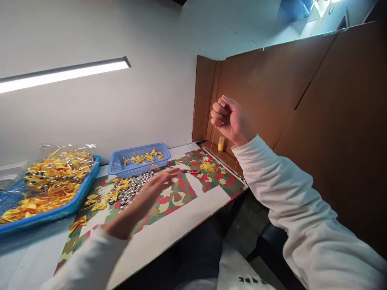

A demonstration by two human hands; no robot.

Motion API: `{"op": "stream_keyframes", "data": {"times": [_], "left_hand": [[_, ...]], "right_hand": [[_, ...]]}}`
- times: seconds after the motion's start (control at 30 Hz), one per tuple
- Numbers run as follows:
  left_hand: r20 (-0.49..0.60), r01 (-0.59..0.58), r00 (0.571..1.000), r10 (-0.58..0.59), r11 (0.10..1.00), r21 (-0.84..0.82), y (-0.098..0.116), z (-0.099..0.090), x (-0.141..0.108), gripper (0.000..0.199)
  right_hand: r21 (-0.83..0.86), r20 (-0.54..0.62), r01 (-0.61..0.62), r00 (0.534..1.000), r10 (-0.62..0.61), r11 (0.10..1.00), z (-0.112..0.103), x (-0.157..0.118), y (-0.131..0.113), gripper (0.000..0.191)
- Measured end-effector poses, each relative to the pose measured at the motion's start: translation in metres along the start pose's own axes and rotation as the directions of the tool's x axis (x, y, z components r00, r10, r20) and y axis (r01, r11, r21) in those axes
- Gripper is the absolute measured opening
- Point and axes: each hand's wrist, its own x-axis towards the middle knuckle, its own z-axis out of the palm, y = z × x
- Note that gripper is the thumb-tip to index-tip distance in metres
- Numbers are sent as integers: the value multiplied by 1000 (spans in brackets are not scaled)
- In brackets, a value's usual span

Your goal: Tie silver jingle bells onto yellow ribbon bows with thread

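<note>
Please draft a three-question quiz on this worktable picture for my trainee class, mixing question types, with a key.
1. Multiple choice: In the picture, the bare right hand is A) higher than, B) lower than, C) level with the bare left hand.
2. True or false: The small rectangular blue plastic basket holds yellow ribbon bows.
3. Fill in: The tall brown panels behind the small yellow bottle are made of ____.

Key: 1. A; 2. True; 3. cardboard.
</note>
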Motion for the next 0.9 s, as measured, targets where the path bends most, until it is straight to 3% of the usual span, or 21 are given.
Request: {"op": "stream_keyframes", "data": {"times": [0.1,0.2,0.3,0.47,0.7,0.9], "left_hand": [[228,10,973,-30,996,90,-26,45,25,23],[305,8,952,-25,998,55,-35,59,40,37],[240,5,971,-3,1000,-8,-27,42,39,46],[98,-12,995,17,998,-54,-1,4,17,48],[-36,23,999,-24,999,-36,28,-33,-9,44],[-168,24,985,-35,997,-67,46,-72,-34,42]], "right_hand": [[21,4,-4,1000,4,1000,-1,8,8,43],[85,-25,-31,999,33,996,-10,11,13,41],[177,-85,-34,995,50,984,-25,12,17,37],[252,-226,3,972,56,968,-57,11,27,37],[85,-286,41,958,-15,996,-106,3,38,43],[70,-324,71,945,-44,995,-155,-27,26,49]]}}
